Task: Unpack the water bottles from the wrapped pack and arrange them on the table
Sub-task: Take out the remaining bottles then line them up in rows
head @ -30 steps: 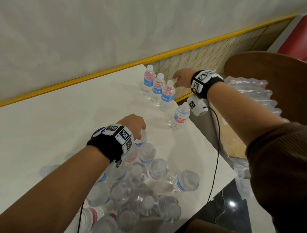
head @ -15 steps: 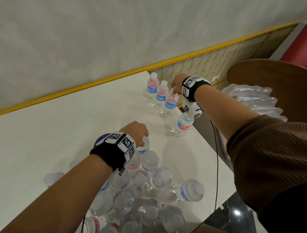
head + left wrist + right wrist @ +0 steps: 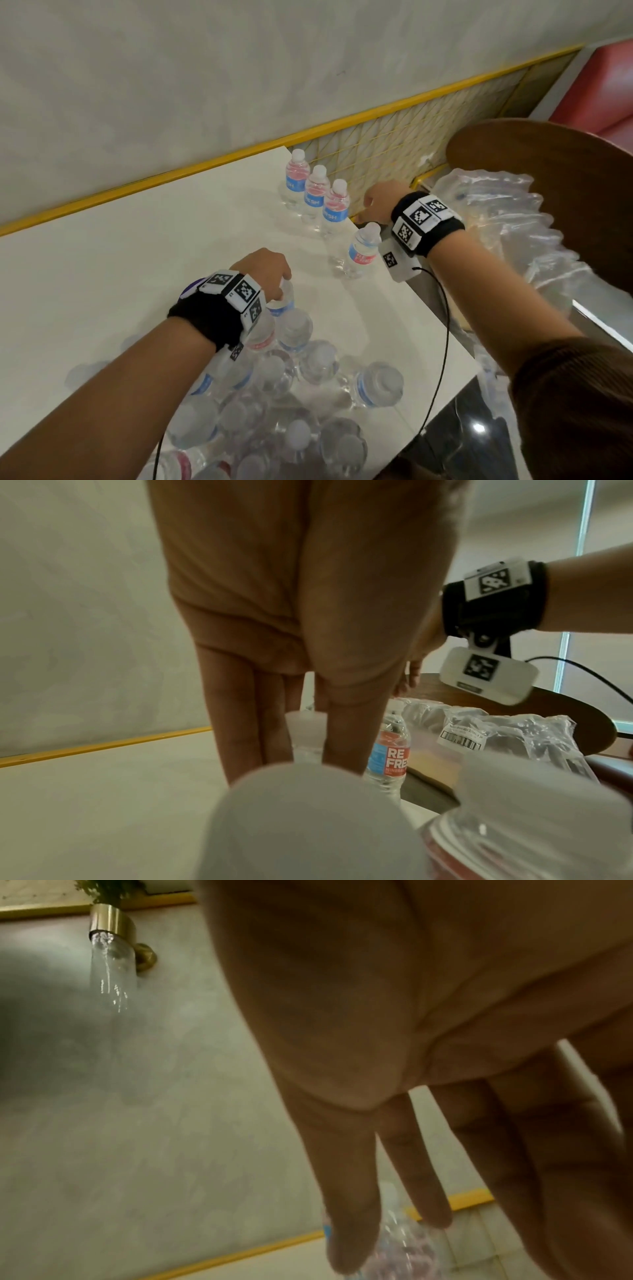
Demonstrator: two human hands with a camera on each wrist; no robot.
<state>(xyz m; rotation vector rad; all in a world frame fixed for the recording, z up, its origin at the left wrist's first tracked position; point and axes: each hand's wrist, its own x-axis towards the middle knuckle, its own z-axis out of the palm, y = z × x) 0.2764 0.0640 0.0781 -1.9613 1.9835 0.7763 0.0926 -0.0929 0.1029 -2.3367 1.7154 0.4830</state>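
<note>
Several clear water bottles (image 3: 298, 394) stand clustered at the near end of the white table (image 3: 137, 257). My left hand (image 3: 265, 270) reaches down on the farthest bottle of the cluster (image 3: 304, 731) and pinches its neck between fingers and thumb. Three bottles with blue and pink labels (image 3: 318, 198) stand in a row at the far right corner. A fourth bottle (image 3: 363, 253) stands alone nearer along the right edge. My right hand (image 3: 375, 205) hovers just right of the row, fingers (image 3: 349, 1218) straight, holding nothing.
The crumpled empty plastic wrap (image 3: 496, 219) lies on a wooden chair (image 3: 548, 171) to the right of the table. A yellow-trimmed wall runs along the far side. The table's right edge passes close by the row and the lone bottle.
My right hand has left the cap of the row's third bottle and drawn back to the right. My left hand has stayed on the same bottle in the cluster.
</note>
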